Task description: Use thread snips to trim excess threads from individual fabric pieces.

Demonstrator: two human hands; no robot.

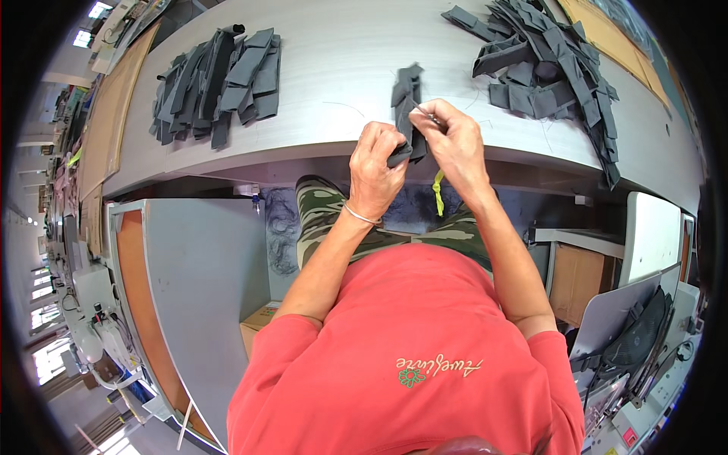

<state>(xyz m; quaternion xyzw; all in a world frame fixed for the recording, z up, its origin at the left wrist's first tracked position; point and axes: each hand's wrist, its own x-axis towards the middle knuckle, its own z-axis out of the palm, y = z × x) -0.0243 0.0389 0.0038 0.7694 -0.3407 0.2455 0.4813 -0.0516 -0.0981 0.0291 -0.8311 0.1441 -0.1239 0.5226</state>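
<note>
At the table's (334, 68) near edge, our left hand (375, 168) grips a grey strip (408, 82); our right hand (457, 148) pinches a thin object (429, 115), perhaps a tool. The strip looks light, soft, best held at its near end.

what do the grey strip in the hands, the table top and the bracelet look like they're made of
The grey strip looks like matte cloth: it bends softly and shows no shine, though blur hides any weave. The table top may be laminate, pale and smooth with faint streaks. The bracelet is probably polished metal, thin and silvery.
</note>
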